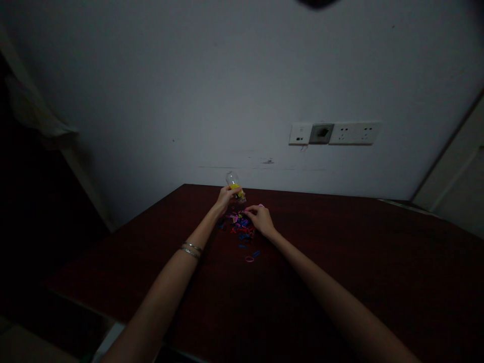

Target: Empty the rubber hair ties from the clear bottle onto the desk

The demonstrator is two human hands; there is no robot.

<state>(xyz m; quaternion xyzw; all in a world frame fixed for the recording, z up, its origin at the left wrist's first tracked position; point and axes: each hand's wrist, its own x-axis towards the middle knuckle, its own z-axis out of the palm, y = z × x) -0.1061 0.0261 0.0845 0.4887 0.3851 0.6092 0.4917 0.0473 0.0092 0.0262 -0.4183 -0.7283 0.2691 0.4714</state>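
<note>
A clear container with a yellow label [233, 180] is tilted above the table, its rounded end up and its other end toward a pile of small colored bands [240, 220]. My left hand [224, 197] is wrapped round it. At the right edge of the pile, my right hand [261, 220] has its fingertips pinched together; a bit of pink shows at them, too small to name. Closer to me lie a pink loop [249, 259] and a blue band [256, 253]. Two silver bangles [191, 250] circle my left wrist.
The dark reddish table [325, 272] meets a pale wall [227, 91] at the back. White sockets [353, 133] are set in the wall at right. A light cloth [34, 111] hangs at the far left, and a pale door or panel [459, 186] stands at the right.
</note>
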